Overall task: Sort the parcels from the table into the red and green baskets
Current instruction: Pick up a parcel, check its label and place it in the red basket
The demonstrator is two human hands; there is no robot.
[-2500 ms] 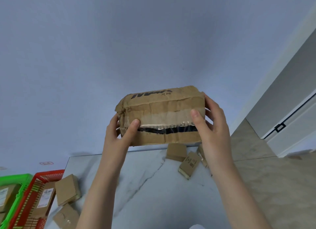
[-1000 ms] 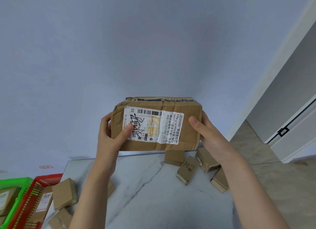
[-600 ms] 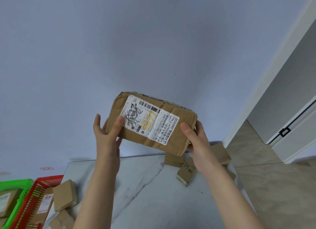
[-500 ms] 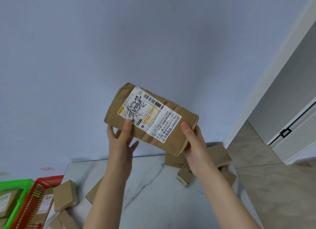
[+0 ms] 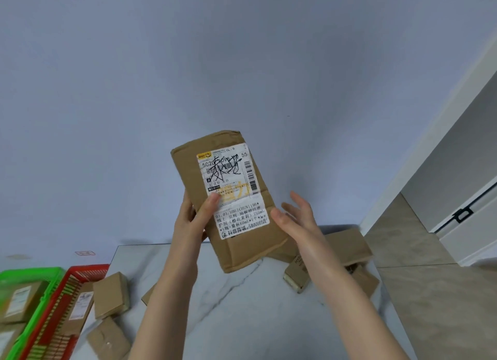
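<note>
Head view: the parcel (image 5: 242, 248) stands upright above the desk (image 5: 242, 311). The left hand (image 5: 192, 224) grips its left edge, thumb on the label. The right hand (image 5: 298, 220) is spread loose beside its right edge. The creased cardboard looks stiff and fairly light, so it is best held by both long edges.

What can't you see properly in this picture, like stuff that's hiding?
All in the head view:
- label on the held parcel: black scribble covers its top lines.
- left hand: its fingers are hidden behind the held parcel.
- green basket: blurred and cut off by the left edge.
- table parcels: partly hidden behind the right arm.
</note>
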